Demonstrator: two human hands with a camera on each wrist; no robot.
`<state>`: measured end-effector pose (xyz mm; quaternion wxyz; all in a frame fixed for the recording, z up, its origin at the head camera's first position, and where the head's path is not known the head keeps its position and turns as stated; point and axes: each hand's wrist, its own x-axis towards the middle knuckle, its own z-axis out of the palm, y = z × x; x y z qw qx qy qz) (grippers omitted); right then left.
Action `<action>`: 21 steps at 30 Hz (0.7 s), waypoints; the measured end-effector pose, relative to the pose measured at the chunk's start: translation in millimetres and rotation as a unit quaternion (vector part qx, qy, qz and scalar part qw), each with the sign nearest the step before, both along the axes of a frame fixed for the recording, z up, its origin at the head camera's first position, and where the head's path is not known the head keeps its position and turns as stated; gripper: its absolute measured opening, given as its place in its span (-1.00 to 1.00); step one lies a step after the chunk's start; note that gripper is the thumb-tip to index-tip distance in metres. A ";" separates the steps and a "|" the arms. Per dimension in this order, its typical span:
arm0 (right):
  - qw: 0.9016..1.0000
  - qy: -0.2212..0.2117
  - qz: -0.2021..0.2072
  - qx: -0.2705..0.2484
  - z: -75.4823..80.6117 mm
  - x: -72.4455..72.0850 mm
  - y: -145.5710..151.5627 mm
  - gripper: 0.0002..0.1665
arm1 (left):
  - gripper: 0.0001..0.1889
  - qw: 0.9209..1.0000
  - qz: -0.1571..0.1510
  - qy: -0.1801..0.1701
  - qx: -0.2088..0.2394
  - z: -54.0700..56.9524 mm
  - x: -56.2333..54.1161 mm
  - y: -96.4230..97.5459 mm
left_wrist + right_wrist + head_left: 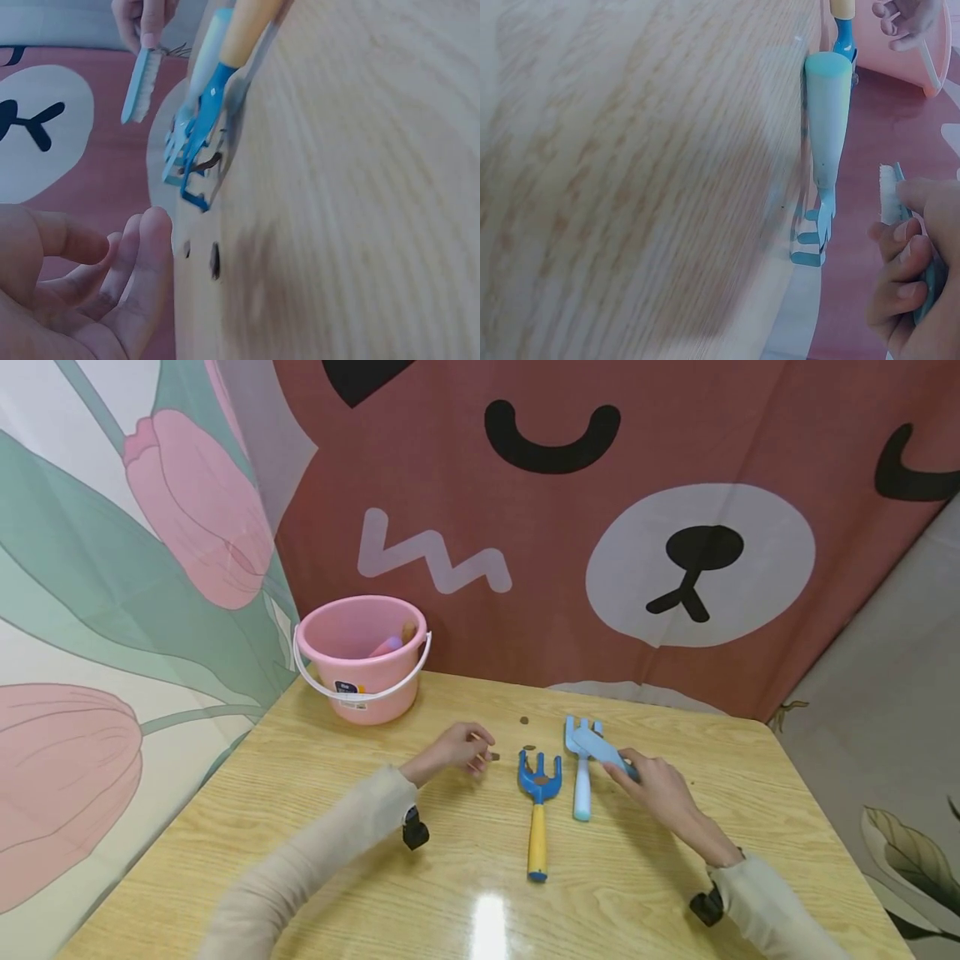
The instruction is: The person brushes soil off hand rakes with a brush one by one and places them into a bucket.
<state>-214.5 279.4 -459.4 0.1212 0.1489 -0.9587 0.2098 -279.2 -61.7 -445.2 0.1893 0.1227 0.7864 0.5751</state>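
Observation:
My right hand [660, 789] grips a light blue brush [600, 747] by its handle. White bristles [887, 196] show along one side in the right wrist view. In the head view the brush head overlaps the prongs of a pale blue hand rake [582, 789] lying on the table. Left of that rake lies a darker blue hand rake with a yellow handle [537, 843], brown bits among its prongs. My left hand [459, 747] hovers left of the prongs, fingers relaxed and nothing held between them in the left wrist view [97, 285].
A pink bucket [367, 693] with a white handle stands at the back left, with purple and brown things inside. Small brown pieces [524, 720] are scattered behind the rakes on the wooden table [420, 902]. A printed curtain [540, 527] hangs behind.

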 end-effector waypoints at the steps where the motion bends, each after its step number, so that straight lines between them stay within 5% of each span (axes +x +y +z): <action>1: 1.000 -0.001 0.000 0.000 0.0 0.1 0.3 -0.43 | -0.74 1.000 -0.003 0.000 -0.001 -2.3 1.0 1.1; 10: 1.000 0.004 -0.013 0.003 -0.4 2.5 3.9 -0.46 | -0.71 1.000 -0.013 -0.019 0.001 -15.6 14.6 15.0; 21: 1.000 -0.007 -0.021 0.000 -3.0 2.0 7.7 -0.47 | -0.75 0.997 -0.063 -0.052 -0.005 -29.5 30.2 28.4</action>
